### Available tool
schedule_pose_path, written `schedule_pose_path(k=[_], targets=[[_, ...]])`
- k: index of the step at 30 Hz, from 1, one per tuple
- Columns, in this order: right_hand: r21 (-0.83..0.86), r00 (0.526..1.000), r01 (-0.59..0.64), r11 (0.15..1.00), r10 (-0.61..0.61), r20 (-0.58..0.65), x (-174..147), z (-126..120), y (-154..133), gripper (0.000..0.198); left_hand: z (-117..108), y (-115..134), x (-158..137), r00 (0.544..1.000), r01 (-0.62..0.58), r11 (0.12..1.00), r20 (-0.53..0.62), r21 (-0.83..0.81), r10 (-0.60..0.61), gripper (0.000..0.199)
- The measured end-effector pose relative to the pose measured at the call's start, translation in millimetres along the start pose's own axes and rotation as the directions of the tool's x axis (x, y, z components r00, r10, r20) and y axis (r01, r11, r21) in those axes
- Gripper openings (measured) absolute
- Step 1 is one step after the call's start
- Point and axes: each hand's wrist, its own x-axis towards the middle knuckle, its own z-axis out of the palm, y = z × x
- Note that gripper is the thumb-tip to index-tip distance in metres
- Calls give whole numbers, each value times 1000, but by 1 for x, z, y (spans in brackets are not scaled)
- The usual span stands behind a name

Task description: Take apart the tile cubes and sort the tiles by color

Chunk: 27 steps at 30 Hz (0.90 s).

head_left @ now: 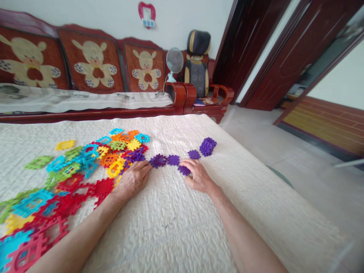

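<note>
Bare forearms (93, 223) nearest us cross the quilted cover (176, 227) beside the multicoloured pile (109, 159). At the pile's right edge we see our left hand (136, 176); we cannot tell whether its grip holds anything. Farther right of the pile, our right hand (197, 176) rests curved fingers on a purple piece (184, 171); we cannot tell whether its grip pinches it. Well right of the pile sits a purple stack (208, 146).

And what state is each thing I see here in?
Pile, spread out, colours mixed
Left hand, palm down beside the pile, grip unclear
Right hand, curled over a purple piece
Purple stack, piled up
Cloth, spread out
Cushions, propped upright
Fan, upright; running or not, unclear
</note>
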Motion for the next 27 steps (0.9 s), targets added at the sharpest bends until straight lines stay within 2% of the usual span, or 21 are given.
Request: schedule_pose_path(k=[3, 5, 9, 11, 14, 19, 27], targets=[[17, 999, 4, 1000, -3, -44, -1, 2, 0, 57, -1, 1, 1, 1000, 1, 1000, -2, 1, -1, 28], [36, 991, 14, 999, -9, -135, 0, 2, 1, 54, -2, 2, 1, 1000, -2, 1000, -5, 10, 2, 28], [-15, 911, -53, 998, 42, -410, 5, 4, 8, 46, -3, 3, 2, 1000, -9, 1000, -6, 16, 9, 29], [-42, 877, -115, 992, 81, -474, 9, 6, 15, 45, -2, 3, 1, 1000, -4, 1000, -9, 7, 4, 29], [-72, 869, -169, 983, 115, -482, 14, 10, 23, 46, -1, 3, 1, 1000, 9, 1000, -14, -2, -9, 29], [-139, 888, -172, 975, 92, -451, 21, 11, 33, 48, 0, 3, 1, 1000, 9, 1000, -8, 1, -9, 27], [-147, 888, -180, 973, 96, -449, 28, 16, 51, 43, -2, 4, 2, 1000, -16, 999, -18, 36, 16, 27]])
